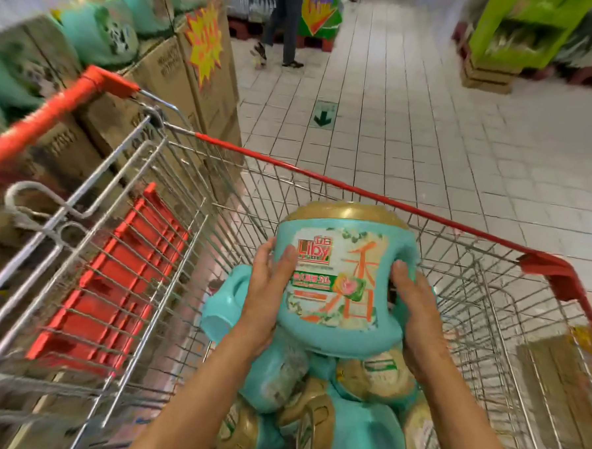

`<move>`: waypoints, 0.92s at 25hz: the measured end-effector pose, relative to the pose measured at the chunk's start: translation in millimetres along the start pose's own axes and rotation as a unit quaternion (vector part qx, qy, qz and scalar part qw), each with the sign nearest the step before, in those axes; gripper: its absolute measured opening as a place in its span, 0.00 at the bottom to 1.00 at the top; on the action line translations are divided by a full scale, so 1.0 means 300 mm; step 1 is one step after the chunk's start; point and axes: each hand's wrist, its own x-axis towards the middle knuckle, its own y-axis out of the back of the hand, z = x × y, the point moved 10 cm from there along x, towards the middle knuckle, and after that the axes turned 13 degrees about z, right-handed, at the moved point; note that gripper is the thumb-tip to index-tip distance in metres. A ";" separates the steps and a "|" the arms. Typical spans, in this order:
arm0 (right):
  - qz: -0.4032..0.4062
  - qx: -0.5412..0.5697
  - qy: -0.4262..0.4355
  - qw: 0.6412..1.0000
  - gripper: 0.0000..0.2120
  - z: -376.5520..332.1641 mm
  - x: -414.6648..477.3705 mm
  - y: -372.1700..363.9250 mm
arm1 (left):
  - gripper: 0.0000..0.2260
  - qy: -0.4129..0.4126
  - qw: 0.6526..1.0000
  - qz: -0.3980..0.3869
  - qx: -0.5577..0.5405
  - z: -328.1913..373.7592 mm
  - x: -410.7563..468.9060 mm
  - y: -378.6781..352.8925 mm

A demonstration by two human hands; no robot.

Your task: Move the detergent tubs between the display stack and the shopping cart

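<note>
Teal plastic detergent tub with gold lid (pixel 343 278), held above the piled teal tubs (pixel 353 419) in the wire shopping cart with red trim (pixel 324 177). Label reads "Liby" in a red box, beside large orange Chinese characters; the green band's small print is illegible. Left hand (pixel 267 291) presses its side, fingers fairly straight. Right hand (pixel 416 320) wraps the opposite side, thumb on front. Display stack of brown cardboard cartons topped with teal tubs (pixel 102 35) stands left. Green floor arrow sticker (pixel 324 116) lies ahead.

A silver wire shopping cart (pixel 324 177) with a red rim stands on white floor tiles (pixel 430 128), holding a heap of teal, gold-lidded detergent tubs (pixel 362 437).
</note>
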 end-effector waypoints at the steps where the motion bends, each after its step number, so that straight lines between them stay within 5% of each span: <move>1: 0.000 0.011 0.014 1.000 0.26 -0.027 -0.026 -0.016 | 0.29 -0.020 1.000 0.005 0.001 0.039 -0.028 0.003; 5: -0.044 0.021 0.059 0.997 0.19 -0.093 -0.119 -0.088 | 0.22 -0.088 0.995 0.035 0.022 0.161 -0.154 0.071; 11: -0.195 -0.019 0.097 0.976 0.18 -0.165 -0.284 -0.282 | 0.23 -0.221 0.951 0.218 0.005 0.296 -0.437 0.273; 17: -0.391 0.008 0.068 0.918 0.13 -0.143 -0.673 -0.490 | 0.24 -0.294 0.866 0.401 -0.056 0.354 -0.913 0.557; 23: -0.578 0.022 0.032 0.815 0.12 -0.084 -1.306 -0.615 | 0.25 -0.363 0.750 0.545 -0.093 0.352 -1.538 0.826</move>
